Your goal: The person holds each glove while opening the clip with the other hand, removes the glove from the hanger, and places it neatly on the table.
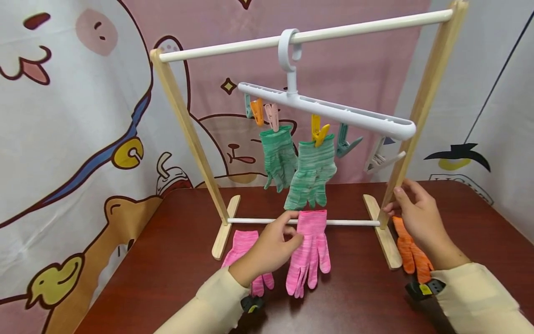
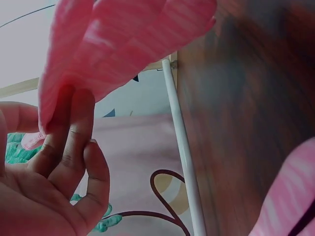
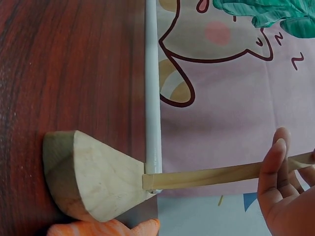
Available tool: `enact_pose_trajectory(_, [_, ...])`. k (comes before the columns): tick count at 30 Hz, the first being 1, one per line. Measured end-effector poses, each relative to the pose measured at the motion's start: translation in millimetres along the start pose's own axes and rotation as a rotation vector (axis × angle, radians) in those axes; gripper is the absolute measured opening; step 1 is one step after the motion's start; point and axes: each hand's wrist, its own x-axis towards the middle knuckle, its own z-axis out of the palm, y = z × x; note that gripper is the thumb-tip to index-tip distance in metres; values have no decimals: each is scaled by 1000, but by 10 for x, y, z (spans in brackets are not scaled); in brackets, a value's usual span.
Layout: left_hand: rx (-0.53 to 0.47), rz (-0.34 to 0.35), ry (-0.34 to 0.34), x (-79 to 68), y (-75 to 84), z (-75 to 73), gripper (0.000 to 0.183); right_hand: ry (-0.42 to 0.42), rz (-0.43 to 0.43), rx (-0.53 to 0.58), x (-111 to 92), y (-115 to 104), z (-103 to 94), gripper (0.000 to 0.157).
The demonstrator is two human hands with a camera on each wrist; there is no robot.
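While the left hand (image 1: 273, 243) pinches the pink knit glove (image 1: 309, 250) at its cuff, lower centre, I'd want that cuff flat and unbunched (the second pink glove (image 1: 244, 243) is partly hidden behind the hand). At right, the right hand (image 1: 419, 215) grips the wooden upright (image 1: 436, 69), which I'd hold steady; I can't make out every finger.

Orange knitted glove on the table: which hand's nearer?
Right: the right hand is nearby, higher than the orange glove; the left hand is farther leftward, holding a pink knitted glove.
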Motion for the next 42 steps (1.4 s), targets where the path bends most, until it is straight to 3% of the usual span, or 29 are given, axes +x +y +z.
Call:
enact_pose_trajectory(8, [37, -20, -35, 45, -42, 0, 48, -5, 32, -28, -1, 1, -28, 52])
enact_pose_trajectory(11, [74, -33, -51, 46, -75, 5, 49, -3, 28, -20, 5, 9, -26, 48])
enact_pose_trajectory(19, [167, -11, -25, -4, -215, -20, 52, -2, 34, -34, -10, 0, -2, 49])
enact_pose_trajectory(26, [391, 34, 45, 16, -297, -19, 60, 8, 13, -7, -7, 20, -6, 47])
enact_pose_trajectory(30, [499, 37, 47, -2, -368, -21, 62, 5, 13, -35, -10, 25, 14, 47])
enact_pose_trajectory(35, [615, 5, 60, -15, -447, -25, 50, 9, -12, -47, -17, 18, 12, 42])
enact_pose_trajectory(42, [671, 4, 66, -21, -487, -33, 9, 11, -20, -66, -14, 23, 19, 34])
